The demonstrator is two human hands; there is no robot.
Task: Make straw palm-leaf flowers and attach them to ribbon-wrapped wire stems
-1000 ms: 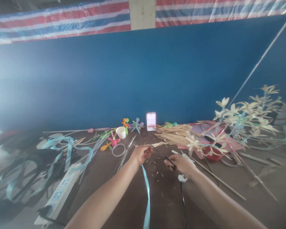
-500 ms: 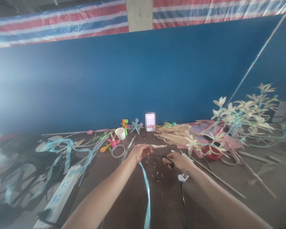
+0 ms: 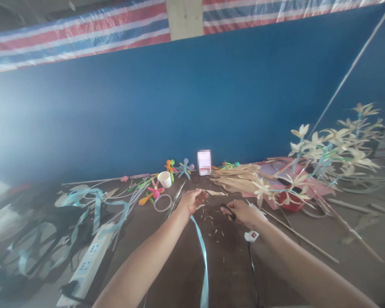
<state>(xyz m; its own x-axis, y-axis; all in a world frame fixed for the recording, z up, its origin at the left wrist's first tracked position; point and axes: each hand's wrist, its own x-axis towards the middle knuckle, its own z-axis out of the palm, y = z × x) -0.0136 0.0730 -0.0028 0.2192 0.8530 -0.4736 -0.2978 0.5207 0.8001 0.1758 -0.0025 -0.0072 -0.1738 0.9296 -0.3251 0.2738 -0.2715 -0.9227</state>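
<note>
The right hand (image 3: 242, 211) grips black-looped scissors (image 3: 228, 210), pointing 10 o'clock towards the curled left hand (image 3: 193, 201), whose hold I cannot tell.

compared with the earlier views, the left hand (image 3: 193, 202) has moved slightly closer to the blurred white rectangle (image 3: 204, 162), and more of the pale flat strip (image 3: 214, 193) now shows between the two. the right hand (image 3: 240, 211), holding the black scissors (image 3: 228, 211), has also come a little nearer to the rectangle from its lower right; the blades, a clear dark line earlier, are now hard to make out.
</note>
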